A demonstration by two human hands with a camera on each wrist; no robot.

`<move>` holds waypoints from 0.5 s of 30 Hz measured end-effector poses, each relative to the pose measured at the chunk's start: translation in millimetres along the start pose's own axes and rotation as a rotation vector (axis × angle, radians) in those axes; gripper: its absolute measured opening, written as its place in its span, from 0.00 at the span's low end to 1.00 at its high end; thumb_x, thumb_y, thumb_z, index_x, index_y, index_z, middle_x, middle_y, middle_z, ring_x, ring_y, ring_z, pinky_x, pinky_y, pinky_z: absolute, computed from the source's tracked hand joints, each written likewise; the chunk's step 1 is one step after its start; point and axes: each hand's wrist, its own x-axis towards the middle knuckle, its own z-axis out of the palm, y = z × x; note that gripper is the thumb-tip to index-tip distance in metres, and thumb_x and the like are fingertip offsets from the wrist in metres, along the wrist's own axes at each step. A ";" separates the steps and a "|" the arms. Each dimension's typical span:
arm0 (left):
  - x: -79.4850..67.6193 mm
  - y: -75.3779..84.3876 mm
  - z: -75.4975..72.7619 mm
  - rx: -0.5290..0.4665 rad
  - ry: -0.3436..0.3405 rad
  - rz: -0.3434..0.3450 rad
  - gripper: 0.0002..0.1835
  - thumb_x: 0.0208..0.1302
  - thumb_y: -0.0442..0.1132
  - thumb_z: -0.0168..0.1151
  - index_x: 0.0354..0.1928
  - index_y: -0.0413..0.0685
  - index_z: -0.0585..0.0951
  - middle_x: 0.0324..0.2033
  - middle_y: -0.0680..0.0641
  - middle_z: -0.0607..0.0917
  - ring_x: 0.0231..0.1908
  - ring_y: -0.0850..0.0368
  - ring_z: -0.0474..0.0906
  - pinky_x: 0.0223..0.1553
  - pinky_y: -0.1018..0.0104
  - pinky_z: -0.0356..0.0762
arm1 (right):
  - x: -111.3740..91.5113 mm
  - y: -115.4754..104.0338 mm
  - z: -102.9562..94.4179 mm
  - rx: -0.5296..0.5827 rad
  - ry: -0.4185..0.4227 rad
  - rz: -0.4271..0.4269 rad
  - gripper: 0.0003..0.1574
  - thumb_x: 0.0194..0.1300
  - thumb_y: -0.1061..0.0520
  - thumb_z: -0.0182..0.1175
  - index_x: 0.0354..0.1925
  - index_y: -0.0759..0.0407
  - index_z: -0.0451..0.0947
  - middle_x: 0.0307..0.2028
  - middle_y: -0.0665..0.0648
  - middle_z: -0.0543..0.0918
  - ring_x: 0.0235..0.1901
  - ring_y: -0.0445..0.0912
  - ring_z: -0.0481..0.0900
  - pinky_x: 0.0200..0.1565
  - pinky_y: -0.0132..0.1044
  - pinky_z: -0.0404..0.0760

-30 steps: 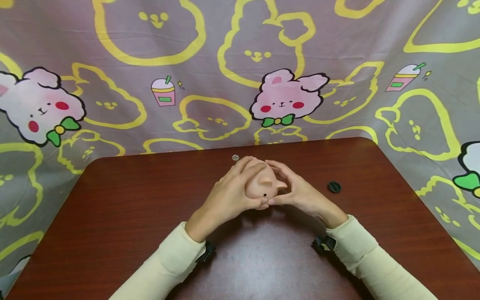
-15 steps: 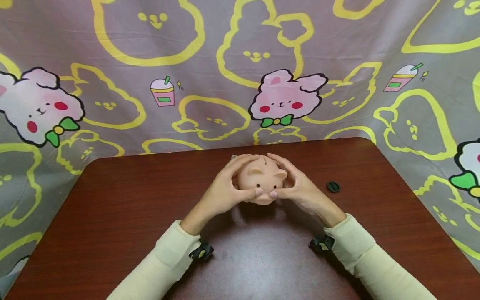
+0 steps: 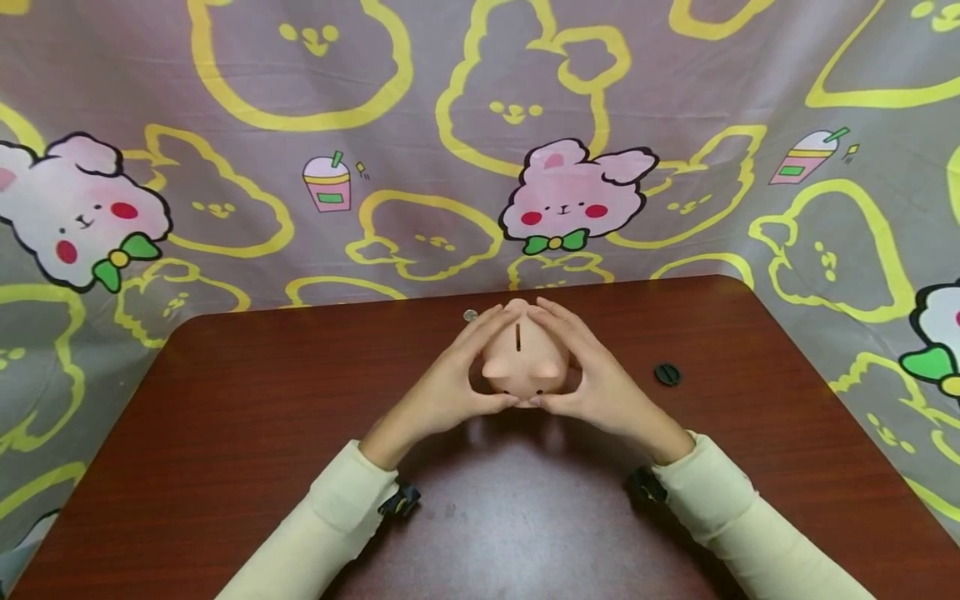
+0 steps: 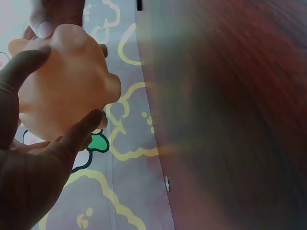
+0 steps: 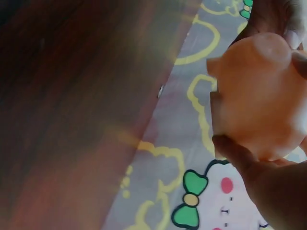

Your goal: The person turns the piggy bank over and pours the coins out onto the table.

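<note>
A peach-coloured piggy bank [image 3: 525, 354] is held between both hands, its slot facing up toward the head camera and its snout toward the person. My left hand [image 3: 442, 387] grips its left side, thumb near the snout and fingers along the back. On the other side, my right hand [image 3: 607, 387] mirrors that grip. The thumbs nearly meet at the snout. In the left wrist view the piggy bank [image 4: 67, 91] shows its stubby legs and stands well off the table; the right wrist view shows the piggy bank [image 5: 259, 100] from its other side.
A small silver coin [image 3: 470, 315] lies near the table's back edge, just left of the hands. To their right is a round black plug [image 3: 667, 374]. The reddish-brown table [image 3: 262, 433] is backed by a patterned cloth [image 3: 420, 100].
The piggy bank was first turned sideways, then faced the person with its eyes and snout showing. Now its head tips down and the slot shows fully. Both hands kept their hold throughout.
</note>
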 end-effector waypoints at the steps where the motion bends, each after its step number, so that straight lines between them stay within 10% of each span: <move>1: -0.2 -0.6 0.3 0.021 -0.004 0.007 0.57 0.55 0.35 0.81 0.83 0.65 0.59 0.83 0.48 0.54 0.83 0.49 0.49 0.77 0.39 0.61 | -0.2 -0.6 0.9 -0.062 0.006 -0.037 0.66 0.51 0.66 0.80 0.81 0.47 0.59 0.83 0.53 0.53 0.79 0.54 0.58 0.64 0.37 0.76; 8: -1.7 -5.7 4.8 0.070 0.001 0.060 0.57 0.55 0.29 0.80 0.83 0.58 0.57 0.83 0.48 0.54 0.81 0.48 0.53 0.77 0.45 0.62 | -1.6 -7.5 7.2 -0.452 0.049 -0.223 0.67 0.45 0.66 0.81 0.79 0.49 0.61 0.80 0.62 0.58 0.79 0.65 0.56 0.50 0.53 0.88; 15: -2.1 -6.8 7.5 0.079 0.022 0.082 0.58 0.54 0.28 0.80 0.82 0.59 0.57 0.82 0.50 0.55 0.81 0.48 0.54 0.76 0.45 0.63 | -3.5 -9.3 8.7 -0.563 0.071 -0.261 0.66 0.43 0.64 0.81 0.77 0.49 0.63 0.79 0.63 0.59 0.78 0.70 0.58 0.39 0.51 0.90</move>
